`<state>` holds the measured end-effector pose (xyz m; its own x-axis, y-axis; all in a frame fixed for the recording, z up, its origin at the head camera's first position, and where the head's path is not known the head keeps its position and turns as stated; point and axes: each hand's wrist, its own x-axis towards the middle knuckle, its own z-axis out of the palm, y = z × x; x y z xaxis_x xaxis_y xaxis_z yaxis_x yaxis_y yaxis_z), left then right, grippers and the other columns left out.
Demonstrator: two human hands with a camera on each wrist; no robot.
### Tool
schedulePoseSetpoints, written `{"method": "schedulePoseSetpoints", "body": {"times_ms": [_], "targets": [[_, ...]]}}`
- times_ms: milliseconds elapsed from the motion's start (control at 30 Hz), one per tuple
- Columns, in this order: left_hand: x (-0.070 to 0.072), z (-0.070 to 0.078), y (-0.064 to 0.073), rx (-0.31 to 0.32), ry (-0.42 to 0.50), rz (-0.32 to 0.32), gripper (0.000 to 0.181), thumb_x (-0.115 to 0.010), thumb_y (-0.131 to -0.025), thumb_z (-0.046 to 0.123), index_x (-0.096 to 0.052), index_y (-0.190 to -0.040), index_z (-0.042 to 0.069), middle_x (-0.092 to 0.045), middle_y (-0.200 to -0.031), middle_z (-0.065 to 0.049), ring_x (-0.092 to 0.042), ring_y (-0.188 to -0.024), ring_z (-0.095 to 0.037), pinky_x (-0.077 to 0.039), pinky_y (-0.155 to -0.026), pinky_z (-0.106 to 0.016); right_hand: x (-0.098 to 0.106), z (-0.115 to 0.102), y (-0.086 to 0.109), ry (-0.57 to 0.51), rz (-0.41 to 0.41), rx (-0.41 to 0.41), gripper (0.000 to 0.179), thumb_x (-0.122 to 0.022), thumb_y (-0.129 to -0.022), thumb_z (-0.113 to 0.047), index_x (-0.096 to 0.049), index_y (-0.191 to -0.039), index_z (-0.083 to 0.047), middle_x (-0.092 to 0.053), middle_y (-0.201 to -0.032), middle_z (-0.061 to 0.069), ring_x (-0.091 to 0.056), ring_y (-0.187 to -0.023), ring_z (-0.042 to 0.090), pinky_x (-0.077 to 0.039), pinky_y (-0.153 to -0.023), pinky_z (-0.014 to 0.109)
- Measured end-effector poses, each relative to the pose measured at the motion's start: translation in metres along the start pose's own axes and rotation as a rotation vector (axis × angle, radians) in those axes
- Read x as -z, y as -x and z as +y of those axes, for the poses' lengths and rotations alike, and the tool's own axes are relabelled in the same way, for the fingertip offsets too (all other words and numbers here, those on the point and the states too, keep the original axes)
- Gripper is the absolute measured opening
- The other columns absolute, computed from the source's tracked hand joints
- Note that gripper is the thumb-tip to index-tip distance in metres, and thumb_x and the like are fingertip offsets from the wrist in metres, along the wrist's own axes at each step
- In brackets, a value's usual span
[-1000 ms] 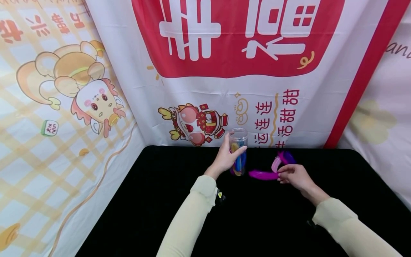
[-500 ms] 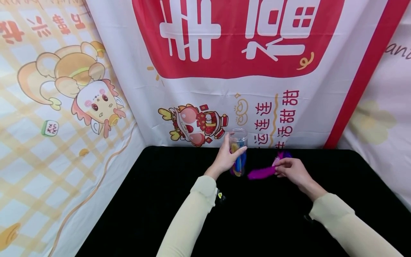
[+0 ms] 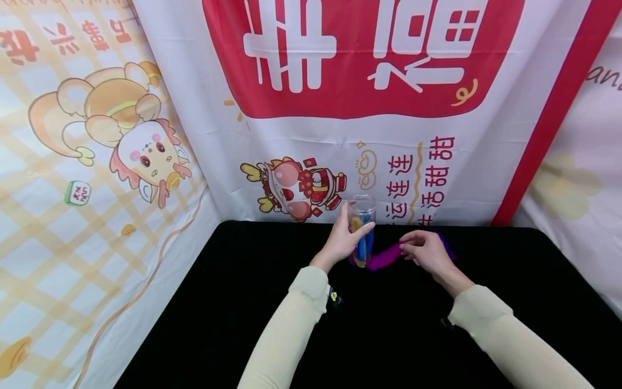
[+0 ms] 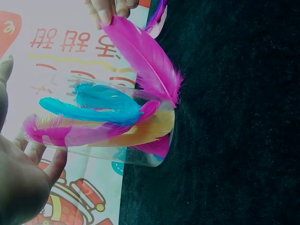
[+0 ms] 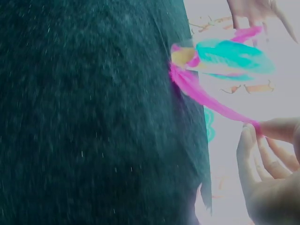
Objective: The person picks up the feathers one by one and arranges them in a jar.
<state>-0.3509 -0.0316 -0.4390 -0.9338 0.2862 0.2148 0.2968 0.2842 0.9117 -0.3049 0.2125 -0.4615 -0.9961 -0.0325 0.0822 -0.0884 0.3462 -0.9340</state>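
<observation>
My left hand grips a clear jar from its left side, thumb across the front. The jar stands upright near the table's back edge. Inside it, seen in the left wrist view, are blue feathers, a yellow feather and magenta ones. Just right of the jar, my right hand pinches one end of a magenta feather between thumb and fingertips. That feather slants down to the left outside the jar, its fluffy end beside the jar's base. Past the right hand lies a purple-blue feather, partly hidden.
A black cloth-covered table spreads below both arms. A white and red printed curtain hangs right behind the table's back edge. Another patterned curtain flanks it on the left. A pale pink feather lies by the purple one.
My right hand has moved left and slightly up, bringing the magenta feather to the jar's base. The feather now tilts more steeply. My left hand and the jar stay in place.
</observation>
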Motion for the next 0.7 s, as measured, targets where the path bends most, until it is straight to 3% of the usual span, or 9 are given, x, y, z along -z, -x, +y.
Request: {"method": "schedulePoseSetpoints", "body": {"times_ms": [167,333,433,533,700], "targets": [[0.0,0.001,0.002,0.0,-0.005,0.004,0.072,-0.068,-0.097,0.048,-0.025,-0.154,0.037,-0.048,-0.146,-0.008,-0.05,-0.134,-0.026,-0.042,-0.111,-0.048,-0.011,-0.002,-0.002,-0.037,0.031,0.066,0.026,-0.07,-0.095,-0.002,-0.066,-0.115,0.013,-0.074,-0.098,0.023,-0.071,-0.075,0.013,-0.059,-0.064,0.029],[0.0,0.001,0.002,-0.002,-0.005,0.009,0.073,-0.068,-0.097,0.049,-0.025,-0.155,0.036,-0.049,-0.146,-0.008,-0.051,-0.134,-0.026,-0.042,-0.111,-0.048,-0.017,-0.008,-0.004,-0.015,0.072,0.091,0.021,-0.072,-0.094,-0.004,-0.069,-0.111,0.01,-0.074,-0.095,0.02,-0.069,-0.073,0.01,-0.058,-0.064,0.029],[0.0,0.001,0.001,-0.002,-0.007,0.008,0.074,-0.068,-0.097,0.049,-0.025,-0.155,0.036,-0.049,-0.145,-0.008,-0.05,-0.134,-0.026,-0.042,-0.111,-0.048,-0.016,-0.013,-0.006,0.003,0.09,0.091,0.019,-0.072,-0.095,-0.006,-0.071,-0.109,0.007,-0.075,-0.095,0.017,-0.068,-0.073,0.011,-0.058,-0.064,0.029],[0.0,0.0,0.001,0.0,-0.006,0.006,0.074,-0.069,-0.096,0.05,-0.025,-0.154,0.036,-0.049,-0.144,-0.007,-0.05,-0.133,-0.025,-0.042,-0.111,-0.048,-0.013,-0.02,-0.006,0.018,0.1,0.076,0.018,-0.072,-0.096,-0.009,-0.071,-0.109,0.004,-0.074,-0.095,0.015,-0.066,-0.072,0.014,-0.056,-0.052,0.032],[0.0,0.0,0.001,0.005,0.001,0.009,0.074,-0.069,-0.095,0.051,-0.026,-0.153,0.037,-0.05,-0.144,-0.007,-0.051,-0.133,-0.024,-0.042,-0.111,-0.047,-0.005,-0.036,-0.008,0.054,0.108,0.121,0.019,-0.071,-0.097,-0.01,-0.071,-0.109,0.005,-0.074,-0.098,0.018,-0.066,-0.075,0.019,-0.056,-0.057,0.03]]}}
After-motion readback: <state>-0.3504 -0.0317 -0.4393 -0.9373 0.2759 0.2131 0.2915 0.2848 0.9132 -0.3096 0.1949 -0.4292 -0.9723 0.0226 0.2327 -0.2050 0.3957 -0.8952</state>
